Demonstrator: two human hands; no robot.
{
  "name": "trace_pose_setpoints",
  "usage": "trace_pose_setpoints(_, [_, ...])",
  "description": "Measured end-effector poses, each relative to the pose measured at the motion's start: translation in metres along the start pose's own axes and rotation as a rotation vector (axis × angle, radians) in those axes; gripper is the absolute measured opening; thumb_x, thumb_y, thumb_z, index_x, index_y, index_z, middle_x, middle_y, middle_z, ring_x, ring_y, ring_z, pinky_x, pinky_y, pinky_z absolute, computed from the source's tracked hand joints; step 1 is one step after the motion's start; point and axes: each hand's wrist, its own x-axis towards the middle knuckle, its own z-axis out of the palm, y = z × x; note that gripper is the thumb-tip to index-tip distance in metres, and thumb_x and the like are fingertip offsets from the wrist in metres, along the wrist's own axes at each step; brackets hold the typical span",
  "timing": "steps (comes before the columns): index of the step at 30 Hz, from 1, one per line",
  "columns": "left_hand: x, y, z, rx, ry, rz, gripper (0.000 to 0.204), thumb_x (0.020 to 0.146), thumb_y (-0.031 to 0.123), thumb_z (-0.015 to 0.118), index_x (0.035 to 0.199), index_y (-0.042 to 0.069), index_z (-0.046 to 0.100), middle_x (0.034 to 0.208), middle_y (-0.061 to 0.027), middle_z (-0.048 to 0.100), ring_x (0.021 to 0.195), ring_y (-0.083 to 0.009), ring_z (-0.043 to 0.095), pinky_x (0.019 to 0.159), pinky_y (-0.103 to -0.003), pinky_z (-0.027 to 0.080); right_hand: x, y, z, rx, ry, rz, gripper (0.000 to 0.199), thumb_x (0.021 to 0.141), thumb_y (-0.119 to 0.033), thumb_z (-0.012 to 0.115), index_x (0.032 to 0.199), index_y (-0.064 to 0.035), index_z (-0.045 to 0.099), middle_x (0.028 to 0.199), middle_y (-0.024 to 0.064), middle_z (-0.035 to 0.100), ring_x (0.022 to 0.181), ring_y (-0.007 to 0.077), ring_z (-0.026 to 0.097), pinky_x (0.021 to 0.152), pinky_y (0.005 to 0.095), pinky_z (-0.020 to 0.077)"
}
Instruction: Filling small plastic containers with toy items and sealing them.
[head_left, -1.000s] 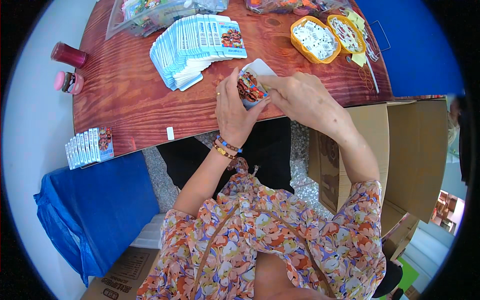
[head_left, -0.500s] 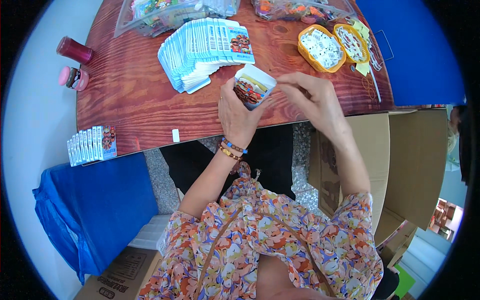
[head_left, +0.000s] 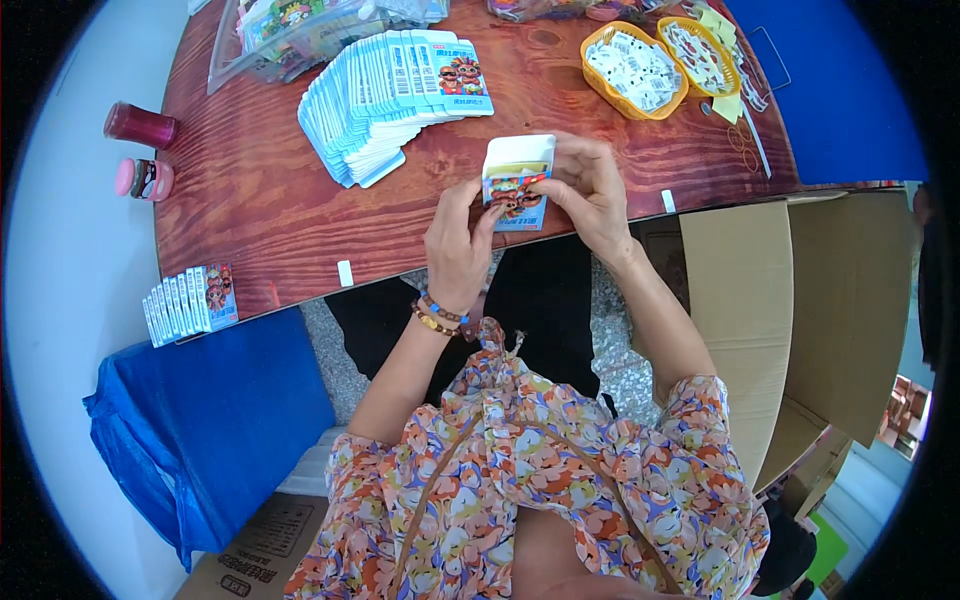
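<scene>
**A:** Looking down at a reddish wooden table (head_left: 260, 200). Both hands up over its near edge, sharing one small carton (head_left: 517, 180) – light blue and white, cartoon print on the front, top flap standing open with a yellow inside showing.

**B:** Grip details?

**A:** Left hand (head_left: 458, 245) closed on the carton's lower left side, thumb and fingertips pinching it, beaded bracelets (head_left: 436, 315) on the wrist. Right hand (head_left: 590, 190) wrapped round the right side, fingers curled over the top corner near the flap. So both gripping the same box, held just above the table edge, not resting flat as far as can be told.

**B:** Anything else around?

**A:** Yep. Just beyond the hands, a big fanned stack of flat cartons (head_left: 385, 100) in the same blue print. Far right corner of the table, two orange baskets (head_left: 635, 75) full of small white pieces, side by side. Left side, a dark red jar (head_left: 140, 125) lying down and a pink-lidded little jar (head_left: 145, 178) near it. Small row of the same cartons (head_left: 190, 303) at the near left edge. Clear plastic bag (head_left: 290, 30) with colourful stuff at the far end. Open cardboard box (head_left: 790, 320) off to the right, blue cloth (head_left: 200, 430) lower left. Can't tell what's inside the held carton.
</scene>
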Motion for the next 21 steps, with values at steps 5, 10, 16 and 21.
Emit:
trace_pose_setpoints(5, [-0.017,-0.014,0.007,-0.271,0.095,-0.074,0.041,0.086,-0.002,0.069,0.124,0.001,0.053,0.113,-0.0192,0.063,0.1,-0.0361,0.065,0.085,-0.04,0.053,-0.004,0.0,0.003,0.014,-0.021,0.002,0.039,0.089,0.01,0.065,0.125,0.0023,0.05,0.135,0.0234,0.055,0.119,0.0259,0.061,0.097,0.0366,0.0544])
trace_pose_setpoints(10, [-0.008,-0.012,0.002,-0.138,0.139,0.17,0.049,0.082,-0.005,0.073,0.127,0.004,0.052,0.117,-0.0186,0.062,0.102,-0.0363,0.065,0.083,-0.041,0.055,-0.002,-0.001,-0.002,-0.115,-0.087,-0.059,0.033,0.086,0.008,0.069,0.119,0.0017,0.065,0.134,0.0215,0.058,0.115,0.0243,0.063,0.094,0.0334,0.0558])
trace_pose_setpoints(16, [-0.008,-0.012,-0.017,-0.032,0.011,0.273,0.048,0.082,-0.009,0.07,0.125,0.006,0.056,0.117,-0.0177,0.062,0.102,-0.0333,0.066,0.079,-0.037,0.058,0.001,-0.012,-0.011,-0.3,-0.219,-0.203,0.033,0.081,0.005,0.073,0.113,0.0,0.071,0.127,0.0185,0.063,0.11,0.0254,0.066,0.089,0.0331,0.0558])
trace_pose_setpoints(21, [0.002,-0.014,-0.023,-0.108,-0.068,0.286,0.043,0.083,-0.011,0.066,0.121,0.007,0.061,0.114,-0.017,0.062,0.1,-0.0289,0.066,0.075,-0.033,0.058,0.009,-0.016,-0.014,-0.378,-0.264,-0.266,0.031,0.08,0.003,0.074,0.11,-0.0009,0.072,0.124,0.0179,0.065,0.107,0.0259,0.067,0.086,0.0341,0.0558])
